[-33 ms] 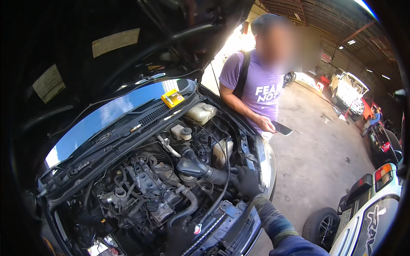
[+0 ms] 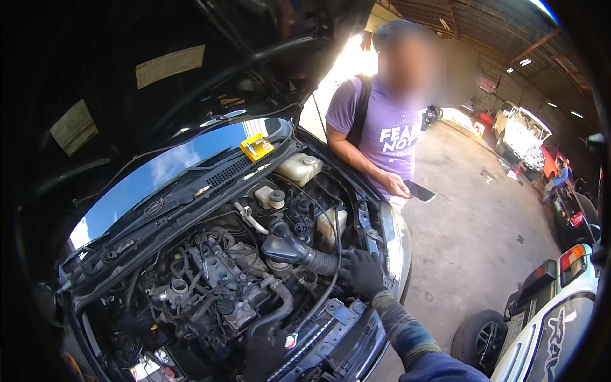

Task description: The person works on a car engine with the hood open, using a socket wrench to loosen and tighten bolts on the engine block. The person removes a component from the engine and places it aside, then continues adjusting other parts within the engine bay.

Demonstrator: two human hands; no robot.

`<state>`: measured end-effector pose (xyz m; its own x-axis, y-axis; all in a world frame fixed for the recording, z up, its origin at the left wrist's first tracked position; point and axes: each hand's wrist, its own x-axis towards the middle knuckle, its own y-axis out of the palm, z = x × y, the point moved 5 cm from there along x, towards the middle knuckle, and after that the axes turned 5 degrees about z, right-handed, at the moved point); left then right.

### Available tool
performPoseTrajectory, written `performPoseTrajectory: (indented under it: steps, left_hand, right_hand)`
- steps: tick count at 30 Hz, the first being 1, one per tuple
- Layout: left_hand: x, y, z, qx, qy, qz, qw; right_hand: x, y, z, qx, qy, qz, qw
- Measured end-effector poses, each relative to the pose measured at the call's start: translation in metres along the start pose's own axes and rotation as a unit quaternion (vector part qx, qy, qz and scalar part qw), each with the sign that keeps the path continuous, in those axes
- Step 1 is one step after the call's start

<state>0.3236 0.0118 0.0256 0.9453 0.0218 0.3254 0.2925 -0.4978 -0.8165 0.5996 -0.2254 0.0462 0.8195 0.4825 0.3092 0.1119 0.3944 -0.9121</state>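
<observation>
Both of my hands wear black gloves over an open car engine bay. My right hand (image 2: 364, 274) is at the front right, beside the ribbed black intake hose (image 2: 323, 261) and a long black hose, its fingers stretched toward them with nothing visible in them. My left hand (image 2: 266, 351) is low at the front, by the radiator support (image 2: 328, 323) and a small red-and-white label (image 2: 291, 340). Its fingers blend into the dark. Left of the hoses is the exposed engine (image 2: 219, 270), with round openings along its top.
A yellow box (image 2: 256, 148) and several spark plugs lie along the cowl below the windshield. The raised hood (image 2: 172, 38) hangs overhead. Across the right fender stands a person (image 2: 375, 127) in a purple shirt with a phone (image 2: 420, 191). Another vehicle (image 2: 554, 305) is at the lower right.
My right hand has shifted slightly, its fingers reaching a little more toward the hoses. The left hand has barely moved.
</observation>
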Motion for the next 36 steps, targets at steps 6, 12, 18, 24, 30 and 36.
performPoseTrajectory:
  steps: [6,12,18,24,30,36]
  left_hand:
    - [0.019,-0.067,-0.021,-0.081,-0.181,-0.081,0.977]
    - [0.048,-0.123,0.033,0.130,-0.158,-0.150,0.967]
    - [0.104,-0.079,0.244,0.136,-0.380,-0.049,0.914]
    - [0.162,0.035,0.456,0.391,-0.176,0.098,0.898]
    - [0.162,0.012,0.508,0.471,-0.269,0.214,0.813]
    - [0.176,-0.064,0.480,0.342,-0.271,0.091,0.895]
  right_hand:
    - [-0.008,0.013,-0.015,0.070,-0.059,0.003,0.996]
    - [-0.007,0.015,-0.011,0.100,-0.050,0.057,0.992]
    - [0.001,0.016,-0.013,0.077,-0.033,0.075,0.994]
    - [0.005,0.014,-0.016,0.071,-0.020,0.091,0.993]
    - [0.007,0.015,-0.018,0.050,-0.002,0.145,0.988]
    - [0.007,0.018,-0.014,0.022,-0.024,0.146,0.989]
